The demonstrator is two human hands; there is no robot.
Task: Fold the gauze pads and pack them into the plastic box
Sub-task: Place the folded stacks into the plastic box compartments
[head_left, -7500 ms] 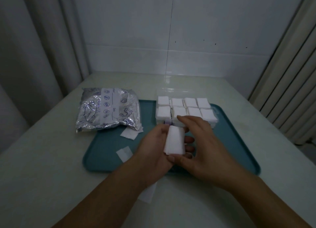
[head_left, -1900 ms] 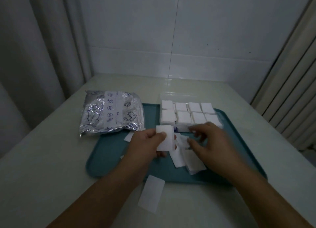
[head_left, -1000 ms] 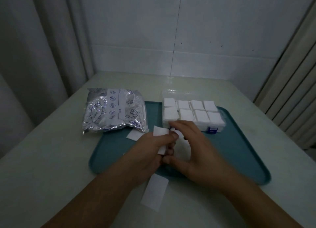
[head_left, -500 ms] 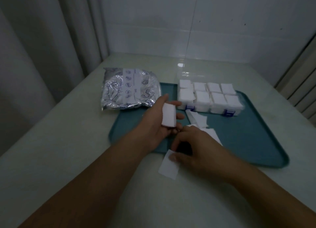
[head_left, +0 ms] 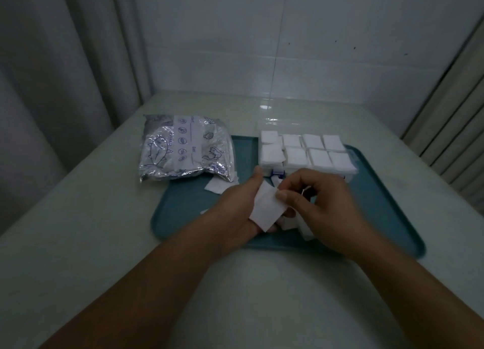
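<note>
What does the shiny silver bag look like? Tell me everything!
The silver bag is a crinkly, shiny foil pouch, puffy as if full. It has a white label strip and blue cartoon drawings and small round icons. It lies flat on the table, its right edge overlapping the teal tray, left of the plastic box. Neither hand touches it.

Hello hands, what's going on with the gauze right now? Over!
Left hand and right hand both pinching one gauze pad over the tray. Plastic box open, all visible compartments stacked full. Loose pads under the right hand; nothing blocking.
</note>
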